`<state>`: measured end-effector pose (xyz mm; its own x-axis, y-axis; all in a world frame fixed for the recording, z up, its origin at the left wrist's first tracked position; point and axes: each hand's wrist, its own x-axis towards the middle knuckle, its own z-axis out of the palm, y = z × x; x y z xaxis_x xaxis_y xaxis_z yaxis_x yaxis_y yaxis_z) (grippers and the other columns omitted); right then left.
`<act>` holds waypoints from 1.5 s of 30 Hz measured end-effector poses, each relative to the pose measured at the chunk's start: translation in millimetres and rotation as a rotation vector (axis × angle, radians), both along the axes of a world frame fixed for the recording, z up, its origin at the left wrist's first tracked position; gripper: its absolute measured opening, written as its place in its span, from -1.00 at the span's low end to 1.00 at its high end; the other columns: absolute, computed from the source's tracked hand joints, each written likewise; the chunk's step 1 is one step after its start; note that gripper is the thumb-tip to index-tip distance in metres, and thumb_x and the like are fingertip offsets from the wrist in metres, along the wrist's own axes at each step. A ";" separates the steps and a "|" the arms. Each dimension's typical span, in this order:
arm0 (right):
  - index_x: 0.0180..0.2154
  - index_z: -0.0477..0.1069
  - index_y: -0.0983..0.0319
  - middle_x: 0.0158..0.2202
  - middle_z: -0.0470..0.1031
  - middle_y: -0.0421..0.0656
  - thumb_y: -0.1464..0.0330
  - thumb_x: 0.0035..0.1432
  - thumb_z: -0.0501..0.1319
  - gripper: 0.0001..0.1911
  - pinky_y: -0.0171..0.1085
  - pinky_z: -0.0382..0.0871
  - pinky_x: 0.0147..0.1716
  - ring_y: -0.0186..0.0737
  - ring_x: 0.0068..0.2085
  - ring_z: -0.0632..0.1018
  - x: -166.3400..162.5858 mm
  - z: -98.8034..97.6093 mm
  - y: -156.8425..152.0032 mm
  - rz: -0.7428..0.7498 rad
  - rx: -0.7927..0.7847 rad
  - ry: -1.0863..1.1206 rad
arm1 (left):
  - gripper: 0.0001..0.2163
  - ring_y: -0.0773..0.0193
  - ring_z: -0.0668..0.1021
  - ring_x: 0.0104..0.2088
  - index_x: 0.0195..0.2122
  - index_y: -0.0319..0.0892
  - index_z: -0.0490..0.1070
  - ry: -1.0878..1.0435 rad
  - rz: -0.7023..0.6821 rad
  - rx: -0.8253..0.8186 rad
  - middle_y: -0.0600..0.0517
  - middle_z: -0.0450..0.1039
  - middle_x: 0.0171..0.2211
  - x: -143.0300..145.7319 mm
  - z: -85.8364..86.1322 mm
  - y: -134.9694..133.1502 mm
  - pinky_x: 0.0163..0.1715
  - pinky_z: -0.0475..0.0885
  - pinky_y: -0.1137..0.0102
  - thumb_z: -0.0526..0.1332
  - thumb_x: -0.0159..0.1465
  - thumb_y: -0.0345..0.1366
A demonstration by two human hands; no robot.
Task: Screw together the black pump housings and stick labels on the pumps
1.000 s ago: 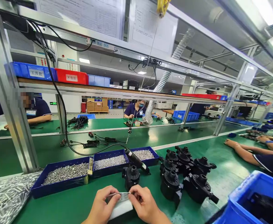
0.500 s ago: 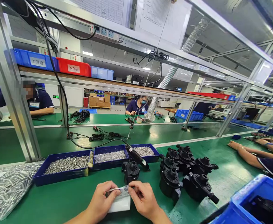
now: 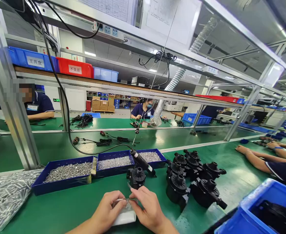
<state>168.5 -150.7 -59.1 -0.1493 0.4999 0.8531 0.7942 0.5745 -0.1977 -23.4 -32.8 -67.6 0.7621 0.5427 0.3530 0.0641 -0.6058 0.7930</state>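
My left hand (image 3: 108,208) is closed, pinching a white sheet of labels (image 3: 124,218) between thumb and fingers. My right hand (image 3: 146,208) is also closed, its fingertips at the sheet's upper edge. A small thin grey label (image 3: 129,186) sticks up at its index fingertip. Just beyond both hands, a black pump (image 3: 137,177) stands upright on the green bench. Behind it leans a black electric screwdriver (image 3: 142,162), hung from a cable over the screw bins.
Blue bins of screws (image 3: 68,172) line the back, with a bag of metal parts (image 3: 8,201) at left. Several black pumps (image 3: 178,187) stand at right, near a blue crate (image 3: 247,208). A co-worker's arms (image 3: 257,157) rest on the bench at far right.
The printed label strip that lay between my hands has turned out of sight. My right fingers have shifted, and a small label piece now stands up beyond the index fingertip.
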 end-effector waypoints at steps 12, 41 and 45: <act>0.39 0.13 0.28 -0.03 0.62 0.05 0.38 0.53 0.12 -0.51 -0.09 0.52 -0.30 0.02 -0.21 0.56 -8.2 0.1 -2.3 -0.061 0.060 -0.087 | -0.61 0.28 0.49 -0.39 -0.28 -0.13 0.55 -0.117 -0.116 0.001 0.05 0.50 -0.40 -2.4 -2.2 7.4 -0.35 0.32 0.49 0.13 0.56 0.00; 0.53 -0.20 0.08 0.54 -0.23 0.17 0.55 0.07 0.47 0.22 0.31 0.43 0.28 0.37 0.50 0.09 26.0 -19.6 24.3 -0.289 -0.135 0.329 | -0.55 -0.02 0.44 0.32 0.33 0.04 0.32 -0.106 0.003 0.485 -0.16 0.31 0.33 -6.3 0.2 6.4 0.30 0.47 0.05 0.22 0.45 -0.39; 0.49 -0.07 0.12 0.51 -0.10 0.18 0.49 0.13 0.36 0.01 0.15 0.62 0.08 0.28 0.39 0.33 13.8 -16.5 23.1 -0.280 -0.086 0.356 | -0.19 -0.18 0.24 0.46 0.50 0.12 0.03 -0.002 -0.005 0.357 -0.21 0.03 0.49 -7.7 -4.5 5.5 0.39 0.30 -0.20 0.33 0.30 -0.49</act>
<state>182.4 -127.6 -75.5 0.2968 0.5502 0.7805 0.7903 0.3172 -0.5242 -31.1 -27.3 -72.1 0.7633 0.3813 0.5215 0.0595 -0.8453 0.5310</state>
